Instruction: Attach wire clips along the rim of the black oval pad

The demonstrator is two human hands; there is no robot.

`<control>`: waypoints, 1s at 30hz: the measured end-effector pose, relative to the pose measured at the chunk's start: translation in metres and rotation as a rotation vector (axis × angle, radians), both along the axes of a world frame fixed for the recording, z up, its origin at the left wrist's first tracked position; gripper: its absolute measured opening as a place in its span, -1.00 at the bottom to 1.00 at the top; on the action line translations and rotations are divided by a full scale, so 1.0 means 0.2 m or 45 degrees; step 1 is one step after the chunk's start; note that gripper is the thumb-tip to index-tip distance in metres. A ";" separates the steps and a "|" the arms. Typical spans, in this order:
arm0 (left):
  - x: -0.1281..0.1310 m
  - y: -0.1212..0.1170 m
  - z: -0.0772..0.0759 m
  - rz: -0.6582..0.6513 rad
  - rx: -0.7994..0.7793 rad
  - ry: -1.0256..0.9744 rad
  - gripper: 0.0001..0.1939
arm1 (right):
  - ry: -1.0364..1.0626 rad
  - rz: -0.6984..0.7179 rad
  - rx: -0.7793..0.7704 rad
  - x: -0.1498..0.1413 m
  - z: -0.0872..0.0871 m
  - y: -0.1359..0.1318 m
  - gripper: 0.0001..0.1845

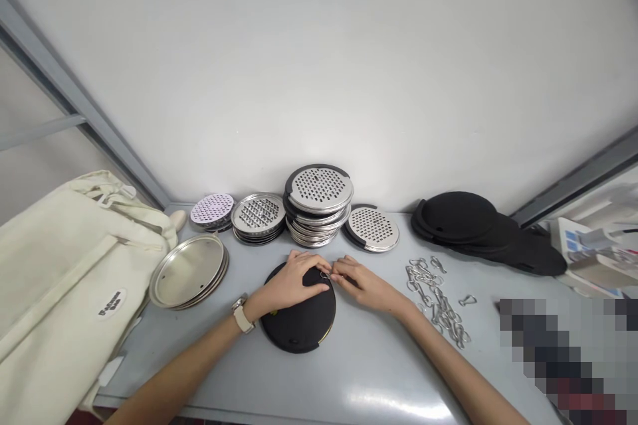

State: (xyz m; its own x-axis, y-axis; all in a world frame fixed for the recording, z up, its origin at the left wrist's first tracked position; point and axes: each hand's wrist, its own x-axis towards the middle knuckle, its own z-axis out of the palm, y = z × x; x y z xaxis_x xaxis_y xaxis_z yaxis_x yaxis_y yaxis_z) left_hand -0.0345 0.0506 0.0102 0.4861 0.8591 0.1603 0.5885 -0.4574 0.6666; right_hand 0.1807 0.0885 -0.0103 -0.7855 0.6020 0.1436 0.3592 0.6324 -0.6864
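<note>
A round black cover (pixel 299 325) lies flat on the grey table, with a thin golden rim showing at its lower right edge. My left hand (pixel 294 284), a watch on its wrist, rests over the cover's upper part and grips it near the upper right edge, thumb and forefinger apart. At that same edge my right hand (pixel 363 284) pinches a small metal snap hook (pixel 325 275), mostly hidden by the fingertips. The fingertips of both hands almost meet there.
Loose metal snap hooks (pixel 441 305) lie right. Behind stand stacked round graters (pixel 319 189), another grater stack (pixel 259 214), a lilac grater (pixel 212 208) and a single grater (pixel 373 228). Metal discs (pixel 192 269) and a cream bag (pixel 74 279) are left; black covers (pixel 458 219) sit back right.
</note>
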 end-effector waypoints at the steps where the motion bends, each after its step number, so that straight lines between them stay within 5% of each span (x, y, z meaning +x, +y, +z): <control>1: 0.00 0.00 0.00 0.001 -0.001 0.000 -0.72 | -0.001 -0.003 0.001 0.00 0.00 0.00 -0.70; 14: 0.00 -0.01 0.01 -0.001 0.002 -0.012 -0.71 | 0.009 -0.023 0.001 0.01 0.00 0.00 -0.74; 20: 0.00 0.00 0.00 0.005 0.005 -0.004 -0.73 | 0.128 -0.165 -0.196 -0.01 -0.03 -0.03 -0.88; 30: 0.00 -0.01 -0.02 0.061 0.058 0.055 -0.85 | 0.241 -0.198 -0.321 -0.04 -0.03 -0.03 -0.83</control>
